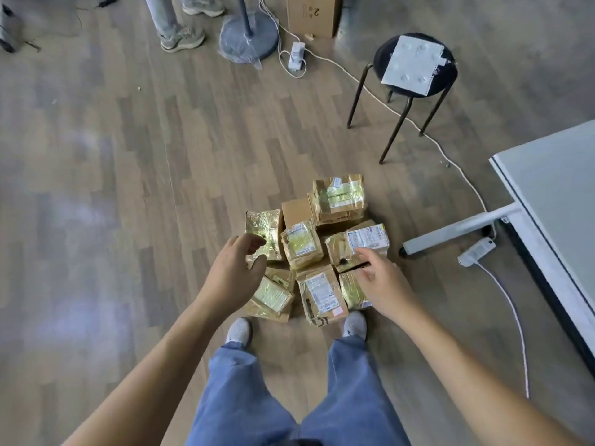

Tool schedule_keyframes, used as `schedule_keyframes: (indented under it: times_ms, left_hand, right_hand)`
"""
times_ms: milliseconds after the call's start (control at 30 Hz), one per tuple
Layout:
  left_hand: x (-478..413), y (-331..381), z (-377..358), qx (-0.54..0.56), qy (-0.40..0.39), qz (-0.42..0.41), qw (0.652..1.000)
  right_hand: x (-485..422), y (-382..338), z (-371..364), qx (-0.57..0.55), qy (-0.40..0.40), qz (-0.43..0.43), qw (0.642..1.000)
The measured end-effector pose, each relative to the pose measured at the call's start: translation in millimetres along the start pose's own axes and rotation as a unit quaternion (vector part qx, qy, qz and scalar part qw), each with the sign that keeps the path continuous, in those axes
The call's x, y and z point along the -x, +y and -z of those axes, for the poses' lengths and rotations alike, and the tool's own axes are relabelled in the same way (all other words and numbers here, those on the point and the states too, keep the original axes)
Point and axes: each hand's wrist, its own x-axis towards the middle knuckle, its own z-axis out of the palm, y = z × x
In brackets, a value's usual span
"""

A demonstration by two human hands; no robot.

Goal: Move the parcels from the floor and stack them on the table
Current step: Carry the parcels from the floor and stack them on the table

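- The parcels (pixel 302 244) lie in a tight cluster on the wooden floor (pixel 128 188), just ahead of the person's shoes (pixel 238 329). All are brown card wrapped in shiny tape, and several carry white labels.
- One parcel at the far side sits on top of others; the rest lie side by side, touching.
- The left grip (pixel 235 275) hangs over the left edge of the cluster, fingers loosely curved and thumb spread wide. It holds nothing.
- The right grip (pixel 383 284) reaches over the right side of the cluster, fingers relaxed and apart, the forefinger stretched toward a labelled parcel. Whether it touches the parcel cannot be told; it holds nothing.
- The desk (pixel 553 188) stands to the right, apart from the parcels. Only a corner of its pale top shows.
- A power strip (pixel 476 251) lies on the floor by the desk's white foot.
- A black stool (pixel 386 56) stands beyond the parcels with a white sheet (pixel 412 64) on its seat.
- Farther back are a cardboard box (pixel 314 14), a round stand base (pixel 248 37) and another person's legs (pixel 180 24).
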Motion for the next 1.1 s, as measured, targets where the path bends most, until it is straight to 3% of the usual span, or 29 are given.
schedule_keyframes:
  times_ms: [400,767,967,1100]
  left_hand:
    - [-95,-150,-53,-0.077,-0.184,-0.112,0.973]
    - [-149,-255,-231,-0.166,-0.278,-0.098,0.941]
    - [-172,-278,-317,-0.186,-0.292,-0.103,0.933]
    - [-190,-282,-356,-0.119,-0.341,0.01,0.933]
  right_hand:
    - [-23,42,-199,-0.056,0.094,-0.173,0.979]
    - [-59,170,-328,-0.124,0.109,-0.255,0.953]
    - [-64,229,-361,-0.106,0.235,-0.37,0.893]
    - [-76,255,-366,-0.256,0.215,-0.41,0.849]
